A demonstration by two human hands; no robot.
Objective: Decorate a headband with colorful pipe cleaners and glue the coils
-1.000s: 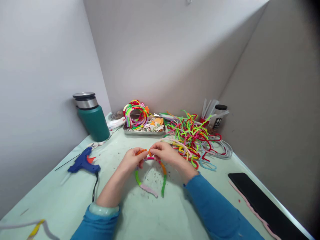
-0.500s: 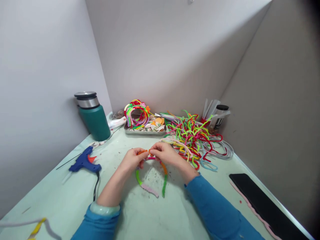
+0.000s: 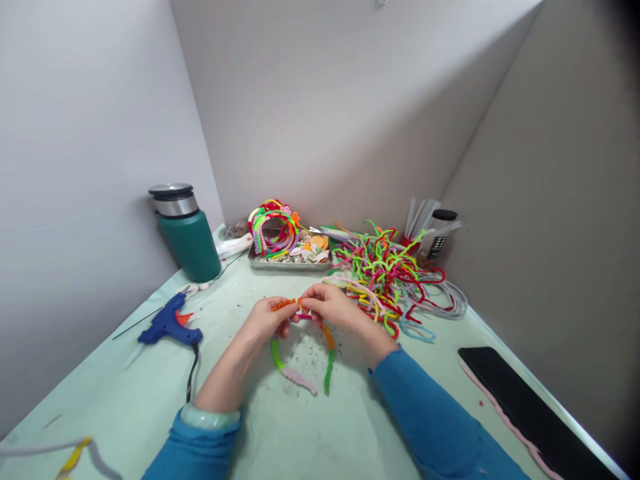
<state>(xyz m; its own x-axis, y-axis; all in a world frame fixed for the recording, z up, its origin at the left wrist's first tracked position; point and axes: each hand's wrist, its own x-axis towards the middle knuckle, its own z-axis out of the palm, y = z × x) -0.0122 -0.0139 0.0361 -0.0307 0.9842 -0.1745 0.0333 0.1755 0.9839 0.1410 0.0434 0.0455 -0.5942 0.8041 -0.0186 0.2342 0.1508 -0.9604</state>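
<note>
An orange pipe cleaner (image 3: 283, 305) is pinched between my two hands at the middle of the table. My left hand (image 3: 267, 318) grips its left part with thumb and fingers closed. Close beside it, my right hand (image 3: 327, 305) pinches the other part, fingertips almost meeting the left ones. Beneath the hands lies a multicoloured pipe-cleaner headband (image 3: 329, 360), curved with its two ends toward me. Its light green and pink stretch shows at left, orange and dark green at right; part of its top is hidden by my hands.
A blue glue gun (image 3: 173, 325) with a cord lies left, before a green bottle (image 3: 187, 243). Behind are a metal tray (image 3: 290, 266) and finished-looking headbands (image 3: 274, 230). A tangled pipe-cleaner pile (image 3: 380, 263) spreads right. A black phone-like slab (image 3: 515, 400) lies at the right edge.
My fingers have shifted very slightly around the orange pipe cleaner. The headband and everything else on the table have stayed in place.
</note>
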